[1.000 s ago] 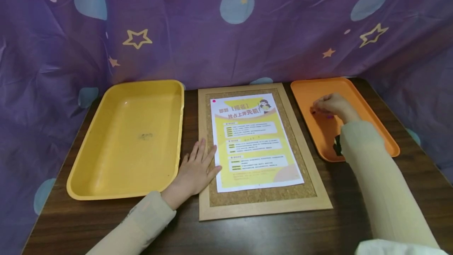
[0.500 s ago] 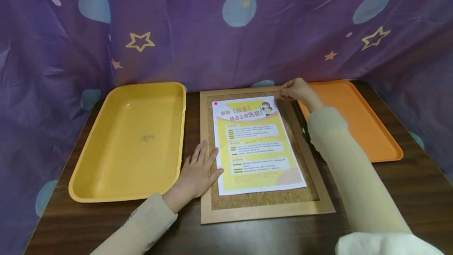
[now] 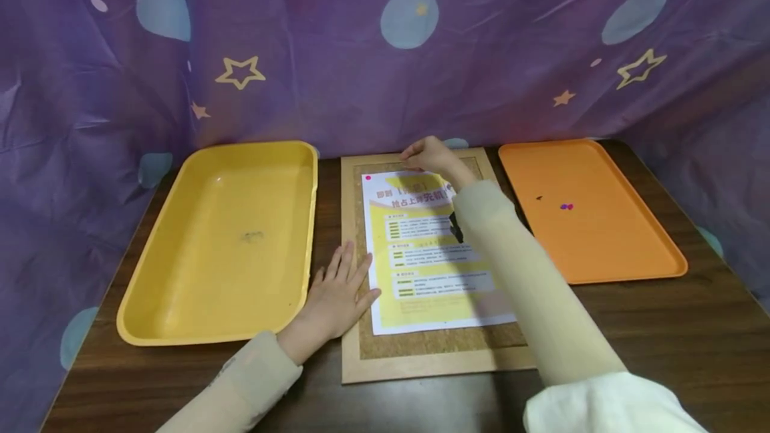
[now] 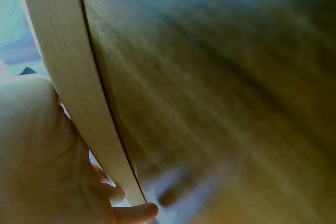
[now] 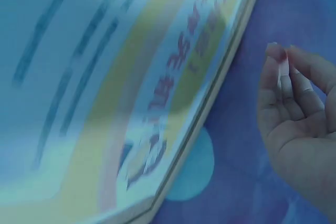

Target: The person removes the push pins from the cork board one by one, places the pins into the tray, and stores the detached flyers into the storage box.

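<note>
A printed yellow-and-white sheet (image 3: 415, 286) lies on a wood-framed corkboard (image 3: 421, 351). A pink pushpin (image 3: 368, 178) sits in the sheet's top left corner. My left hand (image 3: 337, 296) rests flat with fingers spread, across the board's left frame and the sheet's edge. Over the sheet's top edge, near its middle, is my right hand (image 3: 430, 154), thumb and forefinger pinched together. In the right wrist view a tiny red pushpin (image 5: 285, 55) shows between those fingertips, mostly hidden by them. The right forearm covers the sheet's right side.
A deep yellow tray (image 3: 210, 266) stands left of the board. On the right, an orange tray (image 3: 625, 239) holds pink and purple pushpins (image 3: 567, 206) and a small dark piece (image 3: 539, 198). A purple curtain (image 3: 325, 59) hangs behind the brown table (image 3: 662, 339).
My right hand has left the orange tray with the pushpin and moved left over the board's top right corner to the sheet's top edge. The left hand stays put.
</note>
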`<state>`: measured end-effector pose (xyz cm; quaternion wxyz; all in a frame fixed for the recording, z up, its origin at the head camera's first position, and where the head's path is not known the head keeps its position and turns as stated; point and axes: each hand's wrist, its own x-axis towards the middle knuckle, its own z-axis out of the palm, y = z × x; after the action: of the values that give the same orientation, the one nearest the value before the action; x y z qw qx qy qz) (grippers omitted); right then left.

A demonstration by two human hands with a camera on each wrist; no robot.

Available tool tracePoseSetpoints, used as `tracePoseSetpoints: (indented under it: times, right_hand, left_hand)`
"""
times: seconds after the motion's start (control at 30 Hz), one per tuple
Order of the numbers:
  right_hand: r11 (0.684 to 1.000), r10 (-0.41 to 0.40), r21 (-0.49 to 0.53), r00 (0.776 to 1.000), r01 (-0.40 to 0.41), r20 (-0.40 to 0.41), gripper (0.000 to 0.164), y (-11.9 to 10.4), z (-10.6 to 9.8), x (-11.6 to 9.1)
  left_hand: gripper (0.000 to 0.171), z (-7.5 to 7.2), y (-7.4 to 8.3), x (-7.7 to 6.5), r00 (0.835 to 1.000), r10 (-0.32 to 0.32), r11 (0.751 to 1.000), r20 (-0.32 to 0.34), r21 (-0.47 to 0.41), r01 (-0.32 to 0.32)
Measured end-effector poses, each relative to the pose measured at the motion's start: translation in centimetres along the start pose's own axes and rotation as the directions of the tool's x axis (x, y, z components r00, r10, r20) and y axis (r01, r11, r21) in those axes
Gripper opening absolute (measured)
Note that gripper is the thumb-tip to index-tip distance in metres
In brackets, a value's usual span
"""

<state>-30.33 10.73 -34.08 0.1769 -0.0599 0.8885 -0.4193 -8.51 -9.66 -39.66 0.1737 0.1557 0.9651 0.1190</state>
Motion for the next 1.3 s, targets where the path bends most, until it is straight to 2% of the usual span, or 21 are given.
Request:
tracePoseSetpoints:
  times: [0.2, 0.27, 0.43, 0.47, 0.6, 0.63, 0.7, 0.73, 0.8, 0.83, 0.87, 0.93, 1.03, 1.1, 1.17, 1.2, 1.23, 1.27, 1.3]
  right_hand:
    - [0.999, -0.035, -0.006, 0.999, 0.035, 0.006, 0.022, -0.3, 2.1, 1.3]
    - [0.996, -0.083, 0.012, 0.997, 0.083, 0.006, 0.016, 0.6, 2.9, 2.7]
    - [0.991, -0.108, -0.076, 0.994, 0.108, 0.001, 0.015, 0.9, 4.8, 4.1]
    - [0.989, -0.088, -0.118, 0.996, 0.087, 0.001, 0.018, 0.2, 5.0, 3.3]
    - [0.977, -0.18, -0.114, 0.984, 0.178, -0.01, 0.014, 4.6, 7.2, 9.2]
    - [0.974, -0.2, -0.108, 0.98, 0.198, -0.008, 0.015, 6.7, 8.0, 11.9]
    - [0.964, -0.249, -0.106, 0.968, 0.245, -0.021, 0.015, 10.0, 9.2, 16.2]
    - [0.965, -0.235, -0.123, 0.972, 0.232, -0.012, 0.017, 10.7, 9.6, 17.3]
    - [0.957, -0.26, -0.138, 0.966, 0.256, -0.007, 0.022, 12.3, 10.4, 19.5]
    - [0.958, -0.254, -0.135, 0.967, 0.252, 0.002, 0.025, 12.6, 10.7, 19.9]
    - [0.961, -0.243, -0.135, 0.97, 0.243, 0.019, 0.027, 11.9, 10.5, 19.1]
    - [0.964, -0.239, -0.109, 0.97, 0.241, 0.034, 0.032, 11.5, 10.6, 18.5]
    - [0.973, -0.207, -0.089, 0.977, 0.212, 0.058, 0.036, 9.7, 9.9, 16.1]
    - [0.967, -0.238, -0.087, 0.971, 0.24, 0.032, 0.037, 9.7, 10.1, 16.1]
    - [0.97, -0.215, -0.107, 0.976, 0.217, 0.035, 0.038, 11.1, 10.8, 18.4]
    - [0.969, -0.226, -0.097, 0.974, 0.227, 0.026, 0.039, 12.8, 11.6, 20.9]
    - [0.973, -0.211, -0.092, 0.977, 0.213, 0.035, 0.04, 15.3, 12.6, 24.5]
    - [0.971, -0.223, -0.079, 0.974, 0.225, 0.024, 0.04, 16.4, 13.1, 26.1]
    - [0.976, -0.202, -0.075, 0.979, 0.204, 0.034, 0.04, 17.2, 13.5, 27.6]
  left_hand:
    - [0.064, 0.1, 0.0, 0.0, 1.0, 0.006, 1.0, -0.008, 0.008, -0.006]
    - [0.064, 0.1, -0.1, 0.0, 1.0, 0.006, 1.0, -0.007, 0.013, -0.006]
    - [0.065, 0.1, -0.1, 0.0, 1.0, 0.002, 1.0, -0.005, 0.013, -0.002]
    - [0.065, 0.1, 0.0, 0.0, 1.0, 0.001, 1.0, -0.007, 0.011, -0.001]
    - [0.065, 0.3, 0.0, 0.2, 1.0, -0.003, 1.0, -0.004, 0.01, 0.003]
    - [0.066, 0.3, 0.1, 0.2, 1.0, -0.003, 1.0, -0.004, 0.009, 0.003]
    - [0.066, 0.4, 0.1, 0.3, 1.0, -0.003, 1.0, 0.0, 0.009, 0.003]
    - [0.066, 0.4, 0.1, 0.3, 1.0, -0.002, 1.0, -0.002, 0.008, 0.002]
    - [0.065, 0.4, 0.1, 0.2, 1.0, -0.005, 1.0, -0.002, 0.01, 0.005]
    - [0.065, 0.4, 0.1, 0.2, 1.0, -0.005, 1.0, -0.002, 0.01, 0.005]
    - [0.065, 0.4, 0.1, 0.2, 1.0, -0.006, 1.0, -0.002, 0.01, 0.006]
    - [0.065, 0.3, 0.1, 0.1, 1.0, -0.006, 1.0, -0.004, 0.01, 0.006]
    - [0.064, 0.3, 0.0, 0.2, 1.0, 0.001, 1.0, -0.007, 0.007, -0.001]
    - [0.064, 0.3, 0.0, 0.2, 1.0, 0.004, 1.0, -0.01, 0.012, -0.004]
    - [0.065, 0.3, 0.0, 0.2, 1.0, 0.005, 1.0, -0.015, 0.014, -0.005]
    - [0.065, 0.3, -0.1, 0.2, 1.0, 0.004, 1.0, -0.016, 0.014, -0.004]
    - [0.065, 0.2, -0.1, 0.2, 1.0, 0.004, 1.0, -0.017, 0.016, -0.004]
    - [0.065, 0.2, -0.1, 0.2, 1.0, 0.003, 1.0, -0.019, 0.018, -0.003]
    - [0.065, 0.2, -0.1, 0.2, 1.0, 0.002, 1.0, -0.019, 0.017, -0.002]
